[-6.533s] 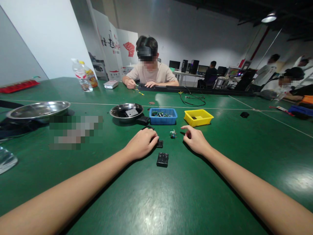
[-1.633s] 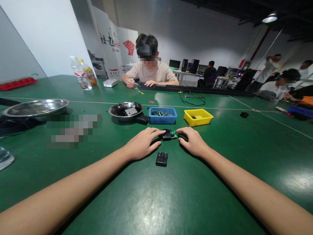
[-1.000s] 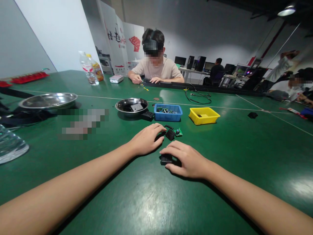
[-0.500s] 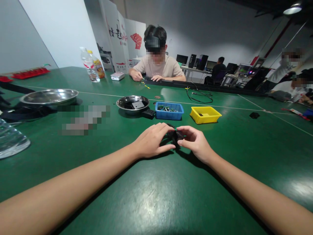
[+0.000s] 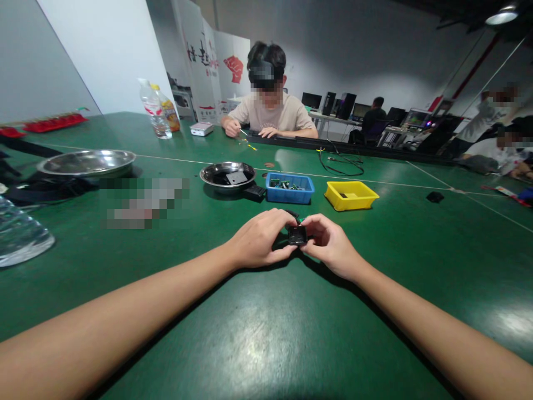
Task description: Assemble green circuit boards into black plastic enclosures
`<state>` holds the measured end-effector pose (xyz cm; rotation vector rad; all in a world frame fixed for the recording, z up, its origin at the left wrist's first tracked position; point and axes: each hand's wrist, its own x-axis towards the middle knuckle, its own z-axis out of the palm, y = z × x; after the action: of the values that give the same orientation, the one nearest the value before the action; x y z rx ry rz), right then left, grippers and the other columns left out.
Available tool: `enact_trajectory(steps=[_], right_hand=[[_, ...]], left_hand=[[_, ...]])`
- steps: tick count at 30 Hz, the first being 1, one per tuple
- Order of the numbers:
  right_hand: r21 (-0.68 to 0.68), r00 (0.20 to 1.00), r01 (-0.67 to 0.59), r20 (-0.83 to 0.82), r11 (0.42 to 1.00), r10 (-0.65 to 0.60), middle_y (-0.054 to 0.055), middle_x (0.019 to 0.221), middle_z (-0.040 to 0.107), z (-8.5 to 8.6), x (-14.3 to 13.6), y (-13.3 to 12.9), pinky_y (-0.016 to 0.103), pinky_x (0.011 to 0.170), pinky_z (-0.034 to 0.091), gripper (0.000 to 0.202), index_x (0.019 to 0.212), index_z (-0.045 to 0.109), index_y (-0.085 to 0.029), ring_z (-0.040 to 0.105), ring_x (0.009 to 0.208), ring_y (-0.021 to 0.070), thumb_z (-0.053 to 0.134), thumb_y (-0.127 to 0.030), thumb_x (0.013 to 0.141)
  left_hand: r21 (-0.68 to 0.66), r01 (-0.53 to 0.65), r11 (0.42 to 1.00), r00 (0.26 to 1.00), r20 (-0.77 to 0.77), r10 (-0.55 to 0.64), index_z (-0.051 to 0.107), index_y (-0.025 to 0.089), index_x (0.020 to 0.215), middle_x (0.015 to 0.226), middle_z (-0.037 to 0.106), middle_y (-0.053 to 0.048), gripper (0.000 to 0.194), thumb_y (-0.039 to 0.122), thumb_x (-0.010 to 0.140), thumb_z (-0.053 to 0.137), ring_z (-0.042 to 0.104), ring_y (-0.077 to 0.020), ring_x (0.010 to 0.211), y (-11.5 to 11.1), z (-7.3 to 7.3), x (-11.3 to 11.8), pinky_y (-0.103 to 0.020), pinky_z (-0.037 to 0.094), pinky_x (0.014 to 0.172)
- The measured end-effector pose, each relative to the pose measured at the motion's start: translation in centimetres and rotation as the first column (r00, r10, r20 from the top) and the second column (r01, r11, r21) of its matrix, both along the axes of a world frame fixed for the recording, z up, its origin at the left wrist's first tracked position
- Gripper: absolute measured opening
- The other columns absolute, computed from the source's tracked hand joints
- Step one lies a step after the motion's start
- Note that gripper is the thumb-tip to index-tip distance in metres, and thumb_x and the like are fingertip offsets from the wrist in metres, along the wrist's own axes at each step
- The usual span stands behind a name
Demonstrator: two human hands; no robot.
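A small black case (image 5: 297,235) sits between the fingertips of the left hand (image 5: 262,239) and right hand (image 5: 331,244), both pinching its edges. It has just turned so that its hollow side shows, which leaves its inside in plain sight. Just beyond the grip, a green board (image 5: 302,220) is mostly hidden. Farther out stand a blue bin (image 5: 289,195), a yellow bin (image 5: 353,204) rightward and a metal bowl (image 5: 216,185) leftward.

Mid-frame, a box (image 5: 297,236) sits between left hand (image 5: 263,238) and right hand (image 5: 332,245); behind, a bowl (image 5: 227,189) is left of a tub (image 5: 288,195).
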<state>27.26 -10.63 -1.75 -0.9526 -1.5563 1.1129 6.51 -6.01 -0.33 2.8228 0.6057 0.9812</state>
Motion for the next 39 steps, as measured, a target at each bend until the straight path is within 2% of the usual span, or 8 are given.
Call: enact_trajectory(steps=[5, 15, 24, 33, 39], right_hand=[[0.007, 0.998, 0.004, 0.058, 1.000, -0.005, 0.002, 0.094, 0.065, 0.11, 0.10, -0.07, 0.025, 0.064, 0.044, 0.038, 0.105, 0.057, -0.022, 0.060, 0.082, 0.0152, 0.076, -0.021, 0.072], [0.018, 0.998, 0.012, 0.059, 1.000, -0.013, 0.000, 0.087, 0.064, -0.07, 0.18, -0.06, 0.025, 0.062, 0.045, 0.037, 0.104, 0.057, -0.022, 0.060, 0.076, 0.0139, 0.077, -0.024, 0.072], [0.012, 1.000, 0.004, 0.000, 1.000, -0.004, -0.001, 0.086, 0.066, 0.04, 0.08, -0.08, 0.025, 0.062, 0.047, 0.036, 0.102, 0.057, -0.022, 0.060, 0.074, 0.0127, 0.076, -0.019, 0.072], [0.018, 1.000, 0.011, 0.013, 1.000, -0.011, 0.000, 0.086, 0.064, 0.18, 0.13, -0.10, 0.027, 0.061, 0.047, 0.036, 0.102, 0.056, -0.023, 0.060, 0.073, 0.0140, 0.077, -0.026, 0.073], [0.020, 1.000, -0.002, 0.004, 1.000, 0.002, -0.001, 0.087, 0.063, 0.13, 0.16, -0.13, 0.025, 0.062, 0.046, 0.036, 0.103, 0.056, -0.022, 0.059, 0.074, 0.0129, 0.075, -0.020, 0.072]], left_hand=[[0.013, -0.020, 1.000, 1.000, -0.017, 0.020, 0.054, 0.016, 0.110, 0.101, 0.068, -0.009, 0.030, 0.031, 0.086, 0.062, 0.065, -0.0221, 0.091, 0.04, -0.03, -0.09, -0.035, 0.052, 0.081], [0.006, -0.041, 0.999, 0.999, -0.032, 0.041, 0.054, 0.016, 0.112, 0.104, 0.067, -0.009, 0.031, 0.024, 0.083, 0.062, 0.064, -0.0224, 0.094, 0.28, -0.24, -0.12, -0.035, 0.051, 0.082], [0.002, -0.051, 0.999, 0.998, -0.037, 0.051, 0.056, 0.016, 0.111, 0.103, 0.067, -0.009, 0.026, 0.027, 0.088, 0.061, 0.063, -0.0218, 0.093, 0.46, -0.32, -0.05, -0.035, 0.051, 0.082], [0.013, -0.050, 0.999, 0.999, -0.020, 0.050, 0.056, 0.016, 0.110, 0.102, 0.066, -0.009, 0.025, 0.028, 0.088, 0.061, 0.062, -0.0215, 0.091, 0.36, -0.15, -0.02, -0.035, 0.051, 0.080], [0.023, -0.039, 0.999, 0.999, -0.017, 0.039, 0.056, 0.016, 0.109, 0.101, 0.066, -0.010, 0.025, 0.028, 0.088, 0.061, 0.062, -0.0216, 0.092, 0.39, -0.22, -0.13, -0.035, 0.052, 0.081]])
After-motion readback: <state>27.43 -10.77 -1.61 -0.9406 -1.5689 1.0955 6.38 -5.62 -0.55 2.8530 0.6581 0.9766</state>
